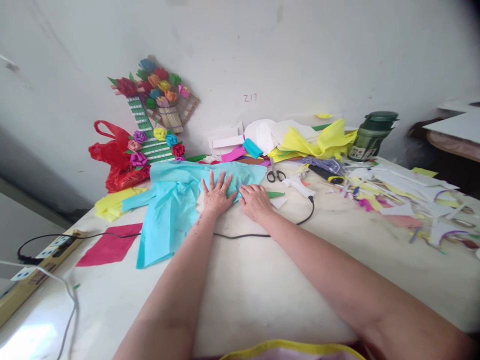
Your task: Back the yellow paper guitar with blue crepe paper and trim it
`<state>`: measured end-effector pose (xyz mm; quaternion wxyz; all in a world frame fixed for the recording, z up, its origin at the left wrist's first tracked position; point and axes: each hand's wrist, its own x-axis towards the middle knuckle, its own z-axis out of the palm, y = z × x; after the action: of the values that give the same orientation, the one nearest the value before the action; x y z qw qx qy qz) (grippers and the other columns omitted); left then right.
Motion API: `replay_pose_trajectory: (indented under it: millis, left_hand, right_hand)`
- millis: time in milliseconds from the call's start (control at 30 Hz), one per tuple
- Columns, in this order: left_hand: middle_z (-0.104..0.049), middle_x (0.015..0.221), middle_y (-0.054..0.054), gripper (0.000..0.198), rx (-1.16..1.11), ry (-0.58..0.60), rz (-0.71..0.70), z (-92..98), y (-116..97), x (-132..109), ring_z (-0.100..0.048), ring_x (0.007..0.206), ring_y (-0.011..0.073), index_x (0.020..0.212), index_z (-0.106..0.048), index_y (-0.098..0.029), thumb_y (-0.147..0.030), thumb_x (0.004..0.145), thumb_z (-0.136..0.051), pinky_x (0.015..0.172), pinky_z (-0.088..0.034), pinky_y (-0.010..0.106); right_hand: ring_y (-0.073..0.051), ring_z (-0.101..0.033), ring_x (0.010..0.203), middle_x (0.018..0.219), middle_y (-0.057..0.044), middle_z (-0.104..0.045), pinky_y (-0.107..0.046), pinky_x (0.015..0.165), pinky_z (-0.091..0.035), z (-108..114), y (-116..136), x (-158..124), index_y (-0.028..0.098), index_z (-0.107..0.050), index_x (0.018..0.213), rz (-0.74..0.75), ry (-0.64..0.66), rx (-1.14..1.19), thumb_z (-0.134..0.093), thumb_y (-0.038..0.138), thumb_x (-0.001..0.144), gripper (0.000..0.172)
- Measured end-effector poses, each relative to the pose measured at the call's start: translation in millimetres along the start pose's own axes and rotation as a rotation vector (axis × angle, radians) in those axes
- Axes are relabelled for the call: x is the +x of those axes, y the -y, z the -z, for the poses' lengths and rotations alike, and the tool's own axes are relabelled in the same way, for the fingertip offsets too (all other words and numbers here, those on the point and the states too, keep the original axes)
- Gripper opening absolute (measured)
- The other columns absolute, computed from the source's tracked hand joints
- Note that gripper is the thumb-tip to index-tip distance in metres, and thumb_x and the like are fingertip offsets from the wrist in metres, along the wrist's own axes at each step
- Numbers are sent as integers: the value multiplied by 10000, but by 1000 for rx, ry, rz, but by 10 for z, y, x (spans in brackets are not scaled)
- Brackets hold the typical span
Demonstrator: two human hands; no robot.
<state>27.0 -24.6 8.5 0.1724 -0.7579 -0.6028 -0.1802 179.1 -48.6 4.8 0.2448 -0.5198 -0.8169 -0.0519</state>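
A large sheet of light blue tissue paper [170, 210] lies crumpled and partly folded on the white table [262, 280]. My left hand [216, 192] rests flat on its right part, fingers spread. Beside it, my right hand [255, 200] presses on the sheet's right edge with the fingers curled down and close together. Both forearms reach in from the bottom of the view.
Scissors [275, 175] and a white glue gun [299, 186] with a black cord lie just right of my hands. Coloured paper scraps [405, 200], yellow tissue [322, 140], a green jar [373, 135], a red bag [116, 160], a paper-flower craft [157, 110] and a power strip [45, 252] surround them.
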Motion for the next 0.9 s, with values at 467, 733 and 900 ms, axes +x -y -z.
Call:
replay_pose_trajectory:
  millis: [467, 733, 900]
  left_hand:
    - [-265, 1446, -54, 439, -2, -47, -216, 96, -81, -15, 8, 1365, 239, 1315, -385, -359, -358, 877, -358, 1070, 42, 554]
    - [-277, 1437, -59, 447, 26, -31, -205, 13, -43, -5, -18, 1366, 228, 1323, -380, -333, -390, 882, -332, 1071, 76, 533]
    - [-247, 1450, -53, 465, 16, -14, -194, -34, -24, 6, -5, 1365, 241, 1338, -354, -328, -387, 878, -336, 1062, 76, 547]
  right_hand:
    - [-197, -107, 1352, 1475, -73, -175, -445, 1076, -66, -153, -6, 19, 109, -246, 1400, -69, 267, -24, -246, 376, 881, 584]
    - [-198, -67, 1358, 1487, -50, -99, -438, 1080, -52, -109, 15, 13, 112, -218, 1410, -108, 337, 2, -227, 388, 882, 596]
    - [-229, -148, 1342, 1467, -110, -193, -416, 1066, -93, -102, 16, 7, 80, -319, 1367, -140, 263, -9, -290, 383, 873, 580]
